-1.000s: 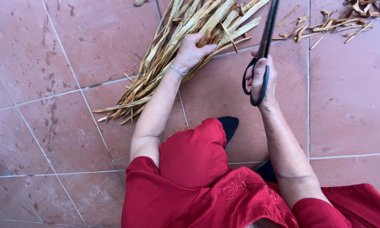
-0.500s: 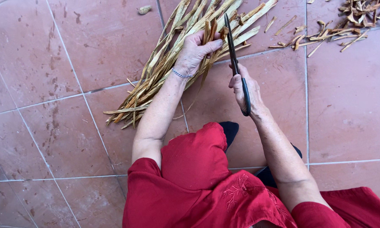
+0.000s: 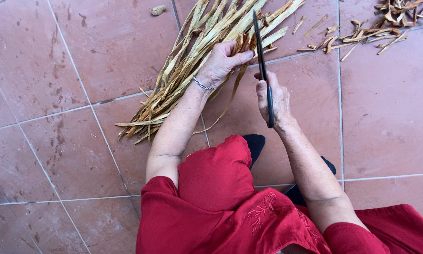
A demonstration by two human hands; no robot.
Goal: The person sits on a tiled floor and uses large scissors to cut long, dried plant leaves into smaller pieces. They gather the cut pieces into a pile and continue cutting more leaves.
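Head view is looking down on a floor [image 3: 70,61] of reddish tiles, where a person in red clothes [image 3: 221,207] is sitting with a bundle of dried leaves [image 3: 192,66] lying fanned out in front of the knee. That bundle is the largest thing in hand: long, pale strips, running from its frayed end at lower left up toward the top edge. They are looking light, dry and fairly stiff, likely brittle enough to split or crack if bent hard, so a flat press across many strips near the middle is seeming the safest hold. Right of the bundle, the scissors [image 3: 264,70] are standing edge-on, blades pointing at its upper part. Right hand [image 3: 273,101] is wrapping closed around the scissor handles just beside the bundle. Left hand [image 3: 221,61] is resting on the bundle's middle, fingers curled over several strips. Scraps [image 3: 385,21] are lying well to the bundle's right.
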